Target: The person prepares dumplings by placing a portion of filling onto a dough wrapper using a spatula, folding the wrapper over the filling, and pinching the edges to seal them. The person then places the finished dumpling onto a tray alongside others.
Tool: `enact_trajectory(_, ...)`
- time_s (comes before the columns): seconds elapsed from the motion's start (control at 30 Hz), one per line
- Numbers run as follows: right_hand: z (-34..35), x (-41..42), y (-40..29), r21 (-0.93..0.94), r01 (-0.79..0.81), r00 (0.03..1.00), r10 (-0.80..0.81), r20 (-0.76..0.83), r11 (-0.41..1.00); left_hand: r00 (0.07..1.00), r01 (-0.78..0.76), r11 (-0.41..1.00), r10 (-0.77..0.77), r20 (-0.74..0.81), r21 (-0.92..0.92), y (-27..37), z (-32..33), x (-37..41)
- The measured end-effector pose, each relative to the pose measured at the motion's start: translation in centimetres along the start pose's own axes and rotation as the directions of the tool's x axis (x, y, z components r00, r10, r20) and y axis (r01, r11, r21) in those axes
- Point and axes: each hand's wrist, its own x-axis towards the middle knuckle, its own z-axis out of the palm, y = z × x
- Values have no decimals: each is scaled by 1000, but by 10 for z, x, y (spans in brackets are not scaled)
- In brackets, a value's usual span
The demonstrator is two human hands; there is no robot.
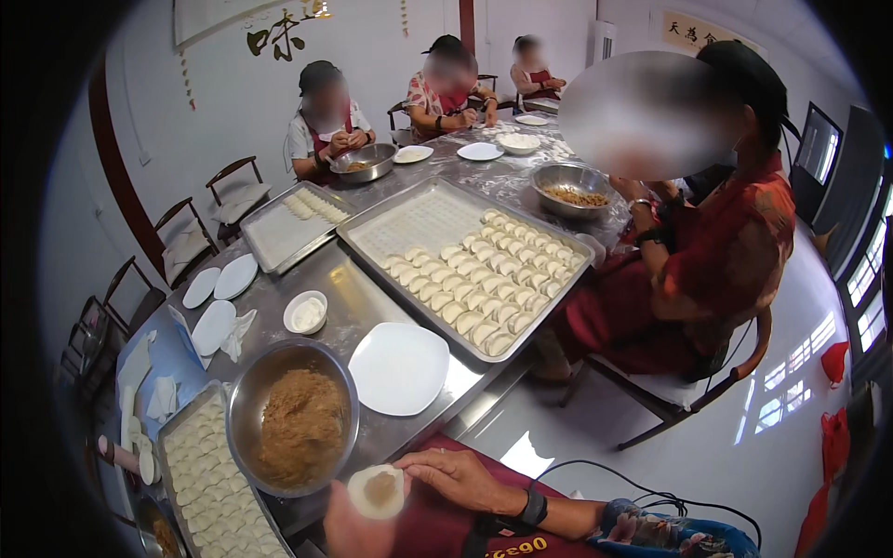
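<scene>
A round dumpling wrapper (pixel 357 496) with a dab of brown filling (pixel 383 489) at its middle lies flat and unfolded in my left hand (pixel 352 531), which is blurred. The fingers of my right hand (pixel 457 478) grip the wrapper's upper right edge. Both hands are over my dark red apron (pixel 446 526), at the table's near edge. Just beyond them stands a steel bowl (pixel 244 411) holding a mound of brown filling (pixel 303 425). To its right rests a white square plate (pixel 399 368) with nothing on it.
A large tray (pixel 404 227) holds rows of folded dumplings (pixel 481 279); another full tray (pixel 272 533) is at lower left. A small white bowl (pixel 305 312) contains white powder. A seated co-worker (pixel 725 258) is at right, with others across the steel table (pixel 335 275).
</scene>
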Motion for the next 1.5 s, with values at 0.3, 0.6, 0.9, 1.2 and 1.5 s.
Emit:
enact_trajectory(0.3,-16,-1,5,155,-102,992,112,-54,983,990,-124,988,118,72,94,-16,13,4)
enact_trajectory(0.6,-23,-12,-19,238,-39,997,53,-53,971,999,-9,999,11,45,-44,-9,25,8)
enact_trajectory(0.9,-25,-2,-9,-165,334,942,-322,94,928,996,64,983,-53,69,-173,-20,6,9)
enact_trajectory(1.2,-20,5,-5,-137,357,922,-324,212,924,993,110,982,-102,64,-154,-19,-2,11)
enact_trajectory(1.5,-4,4,-7,-205,347,929,-307,204,915,997,-78,988,80,9,-130,-34,-5,7)
